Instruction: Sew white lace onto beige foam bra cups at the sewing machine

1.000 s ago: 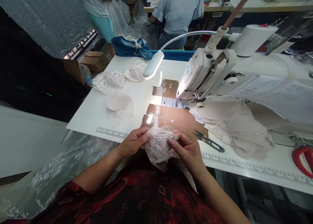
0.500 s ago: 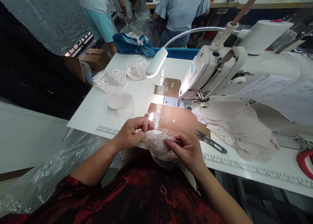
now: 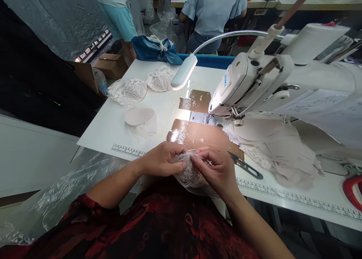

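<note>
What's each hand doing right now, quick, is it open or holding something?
Left hand: closed, pinching the left side of the white lace bra cup.
Right hand: closed, pinching the same cup's upper edge.

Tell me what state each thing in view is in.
Lace piece, held, partly covered.
Left hand, closed on the lace piece.
Right hand, pinching that piece.
Thread snips, lying unheld.
Lace cups, lying side by side.
Blue bundle, tied with white cord.
Lamp neck, arched.
Fabric pile, rumpled.

A pale lace piece (image 3: 190, 177) (openwork, its lower border scalloped) is held, gathered at the top, by the table's (image 3: 98, 128) near edge.
</note>
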`<state>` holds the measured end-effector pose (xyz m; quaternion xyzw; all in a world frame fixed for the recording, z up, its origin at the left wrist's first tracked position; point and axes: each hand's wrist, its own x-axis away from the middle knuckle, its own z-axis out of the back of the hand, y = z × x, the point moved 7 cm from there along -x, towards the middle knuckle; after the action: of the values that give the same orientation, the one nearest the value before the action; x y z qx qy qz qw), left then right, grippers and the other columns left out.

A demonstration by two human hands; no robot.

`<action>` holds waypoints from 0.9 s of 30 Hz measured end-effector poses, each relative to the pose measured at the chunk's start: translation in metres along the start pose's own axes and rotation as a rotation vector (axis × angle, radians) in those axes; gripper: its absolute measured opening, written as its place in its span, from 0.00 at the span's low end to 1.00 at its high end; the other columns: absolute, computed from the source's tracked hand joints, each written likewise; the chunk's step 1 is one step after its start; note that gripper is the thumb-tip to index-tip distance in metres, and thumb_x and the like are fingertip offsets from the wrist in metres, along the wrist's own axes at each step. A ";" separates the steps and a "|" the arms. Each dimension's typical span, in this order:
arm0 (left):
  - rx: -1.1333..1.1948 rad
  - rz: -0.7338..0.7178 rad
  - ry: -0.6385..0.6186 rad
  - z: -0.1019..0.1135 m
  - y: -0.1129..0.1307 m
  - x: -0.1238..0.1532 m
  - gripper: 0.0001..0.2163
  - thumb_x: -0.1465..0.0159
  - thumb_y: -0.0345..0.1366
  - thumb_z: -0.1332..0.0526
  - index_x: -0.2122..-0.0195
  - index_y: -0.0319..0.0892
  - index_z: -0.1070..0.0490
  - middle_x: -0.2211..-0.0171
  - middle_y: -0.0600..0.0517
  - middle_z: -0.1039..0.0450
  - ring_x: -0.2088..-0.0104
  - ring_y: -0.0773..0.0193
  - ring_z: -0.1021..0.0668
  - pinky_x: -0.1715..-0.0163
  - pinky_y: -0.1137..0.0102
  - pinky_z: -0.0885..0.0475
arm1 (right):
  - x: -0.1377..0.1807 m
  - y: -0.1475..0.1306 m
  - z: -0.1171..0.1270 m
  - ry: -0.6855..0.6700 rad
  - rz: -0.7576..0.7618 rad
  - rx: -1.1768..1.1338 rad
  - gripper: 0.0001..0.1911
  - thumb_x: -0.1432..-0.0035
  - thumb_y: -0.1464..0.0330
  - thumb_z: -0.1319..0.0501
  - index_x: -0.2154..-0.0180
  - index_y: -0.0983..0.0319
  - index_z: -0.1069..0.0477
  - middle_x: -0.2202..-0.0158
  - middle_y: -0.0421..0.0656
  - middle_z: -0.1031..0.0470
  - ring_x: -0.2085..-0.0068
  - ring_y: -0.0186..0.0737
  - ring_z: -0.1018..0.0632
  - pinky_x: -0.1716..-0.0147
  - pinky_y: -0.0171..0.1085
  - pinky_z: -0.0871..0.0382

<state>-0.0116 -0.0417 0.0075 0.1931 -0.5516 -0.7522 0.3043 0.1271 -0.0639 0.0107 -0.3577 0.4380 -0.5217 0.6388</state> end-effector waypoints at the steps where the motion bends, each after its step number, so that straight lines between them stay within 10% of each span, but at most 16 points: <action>1: 0.024 -0.002 -0.004 0.000 0.000 0.000 0.07 0.39 0.36 0.40 0.65 0.37 0.29 0.71 0.54 0.31 0.70 0.68 0.30 0.70 0.75 0.36 | 0.000 0.000 0.001 0.009 -0.007 0.000 0.08 0.45 0.66 0.36 0.75 0.59 0.27 0.70 0.43 0.21 0.68 0.40 0.22 0.67 0.39 0.29; 18: -0.015 0.019 -0.016 -0.003 0.000 -0.011 0.06 0.42 0.35 0.40 0.68 0.37 0.29 0.75 0.55 0.34 0.74 0.70 0.33 0.75 0.76 0.38 | -0.006 0.020 -0.001 -0.212 -0.208 -0.086 0.14 0.43 0.58 0.37 0.73 0.61 0.28 0.77 0.38 0.31 0.75 0.33 0.33 0.76 0.33 0.41; 27: 0.284 0.182 -0.023 -0.005 -0.040 -0.008 0.06 0.45 0.28 0.46 0.78 0.37 0.33 0.79 0.55 0.35 0.77 0.72 0.34 0.77 0.76 0.40 | 0.009 0.029 -0.010 -0.281 -0.462 -0.712 0.19 0.53 0.53 0.32 0.75 0.60 0.35 0.80 0.35 0.37 0.79 0.30 0.38 0.79 0.32 0.43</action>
<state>-0.0121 -0.0319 -0.0325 0.1746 -0.6709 -0.6383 0.3347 0.1285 -0.0667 -0.0208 -0.7112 0.4077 -0.4138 0.3958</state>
